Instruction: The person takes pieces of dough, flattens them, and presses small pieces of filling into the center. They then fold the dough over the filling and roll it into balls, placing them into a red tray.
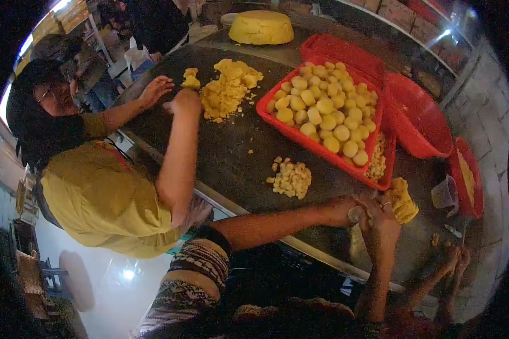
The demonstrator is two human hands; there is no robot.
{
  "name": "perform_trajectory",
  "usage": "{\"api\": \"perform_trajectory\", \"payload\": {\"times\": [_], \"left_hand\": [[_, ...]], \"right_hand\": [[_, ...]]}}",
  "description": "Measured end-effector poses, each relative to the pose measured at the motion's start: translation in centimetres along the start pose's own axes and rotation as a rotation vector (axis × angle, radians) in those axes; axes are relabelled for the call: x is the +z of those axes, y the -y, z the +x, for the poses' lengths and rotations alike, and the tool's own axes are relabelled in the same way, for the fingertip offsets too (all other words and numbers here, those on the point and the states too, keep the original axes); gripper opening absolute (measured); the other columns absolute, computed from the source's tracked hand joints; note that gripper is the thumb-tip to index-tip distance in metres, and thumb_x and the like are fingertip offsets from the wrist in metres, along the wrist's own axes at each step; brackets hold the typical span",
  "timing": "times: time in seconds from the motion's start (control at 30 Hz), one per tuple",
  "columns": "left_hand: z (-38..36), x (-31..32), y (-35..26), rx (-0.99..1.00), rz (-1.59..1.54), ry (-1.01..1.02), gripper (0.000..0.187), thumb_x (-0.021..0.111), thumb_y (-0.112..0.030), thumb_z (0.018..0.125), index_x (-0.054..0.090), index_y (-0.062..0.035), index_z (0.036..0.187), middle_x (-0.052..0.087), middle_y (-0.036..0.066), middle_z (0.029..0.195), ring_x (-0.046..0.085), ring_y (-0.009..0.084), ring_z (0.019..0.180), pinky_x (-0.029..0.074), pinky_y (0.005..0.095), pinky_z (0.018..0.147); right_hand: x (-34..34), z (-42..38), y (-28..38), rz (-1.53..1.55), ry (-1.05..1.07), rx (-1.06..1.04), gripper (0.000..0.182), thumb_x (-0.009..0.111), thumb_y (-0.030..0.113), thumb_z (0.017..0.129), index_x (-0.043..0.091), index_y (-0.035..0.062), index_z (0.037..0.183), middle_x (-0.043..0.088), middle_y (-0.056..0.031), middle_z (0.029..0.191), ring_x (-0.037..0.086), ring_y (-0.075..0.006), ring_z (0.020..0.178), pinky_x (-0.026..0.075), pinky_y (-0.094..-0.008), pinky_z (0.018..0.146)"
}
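My left hand [340, 212] reaches in over the table with its fingers closed around a small pale dough ball [354, 214]. Right beside it, my right hand [381, 221] has bent fingers meeting the left fingertips; whatever lies inside them is hidden. A lump of yellow dough [402, 201] sits just beyond my right hand. Farther in, a small heap of pale chopped pieces [290, 178] lies on the dark tabletop [232, 152]. Many round dough balls fill a red tray [300, 138], which rests on another red container holding small pale bits [377, 158].
A co-worker in a mustard top [96, 198] works at crumbled yellow dough [229, 87]. A large yellow dough block [261, 27] stands at the back. Right are a red basin [415, 116], a clear cup [445, 195], a red dish [474, 198] and another person's hands [457, 259].
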State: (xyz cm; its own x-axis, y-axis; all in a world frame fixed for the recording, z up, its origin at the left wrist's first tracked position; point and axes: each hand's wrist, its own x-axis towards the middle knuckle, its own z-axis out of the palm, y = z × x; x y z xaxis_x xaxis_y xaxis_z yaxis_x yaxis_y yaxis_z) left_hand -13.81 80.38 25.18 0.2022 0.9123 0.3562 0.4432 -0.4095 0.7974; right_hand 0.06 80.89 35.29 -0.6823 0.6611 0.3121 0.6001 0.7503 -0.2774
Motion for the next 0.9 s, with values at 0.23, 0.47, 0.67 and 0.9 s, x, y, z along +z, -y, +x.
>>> {"api": "perform_trajectory", "payload": {"times": [0.23,0.47,0.67,0.9], "left_hand": [[1.0,2.0,3.3,-0.147,-0.004,0.066,0.027,0.064,-0.008,0.073,0.062,-0.0045,0.1,0.065,0.013,0.093,0.058,0.02,0.083,0.048,0.0365,0.077],[0.1,-0.2,-0.1,-0.169,-0.062,-0.011,0.027,0.063,-0.006,0.074,0.061,-0.0006,0.1,0.065,0.014,0.099,0.059,0.0212,0.089,0.047,0.0373,0.082],[0.9,0.5,2.1,-0.07,-0.14,0.165,0.027,0.056,0.001,0.072,0.062,-0.0022,0.099,0.066,0.013,0.096,0.06,0.0213,0.087,0.047,0.0368,0.081],[1.2,1.7,3.3,-0.065,-0.154,0.163,0.027,0.056,-0.01,0.079,0.061,-0.0066,0.105,0.066,0.016,0.095,0.062,0.0252,0.083,0.047,0.0381,0.075]], "right_hand": [[-1.4,-0.7,0.7,0.181,-0.021,-0.015,0.039,0.06,0.001,0.075,0.049,0.0021,0.112,0.054,-0.019,0.101,0.053,-0.0413,0.094,0.045,-0.0423,0.079],[2.5,-0.7,-2.6,0.142,-0.04,-0.121,0.032,0.065,-0.004,0.071,0.058,0.0017,0.102,0.055,-0.0171,0.102,0.058,-0.035,0.087,0.048,-0.0394,0.07],[0.2,-1.0,-1.7,0.277,-0.015,-0.072,0.028,0.067,-0.006,0.068,0.063,0.0018,0.094,0.058,-0.0129,0.097,0.061,-0.0276,0.083,0.051,-0.0343,0.069],[2.0,-0.7,-3.5,0.403,0.187,0.165,0.026,0.065,0.002,0.073,0.064,0.0041,0.099,0.058,-0.0156,0.108,0.06,-0.0282,0.093,0.049,-0.036,0.079]]}}
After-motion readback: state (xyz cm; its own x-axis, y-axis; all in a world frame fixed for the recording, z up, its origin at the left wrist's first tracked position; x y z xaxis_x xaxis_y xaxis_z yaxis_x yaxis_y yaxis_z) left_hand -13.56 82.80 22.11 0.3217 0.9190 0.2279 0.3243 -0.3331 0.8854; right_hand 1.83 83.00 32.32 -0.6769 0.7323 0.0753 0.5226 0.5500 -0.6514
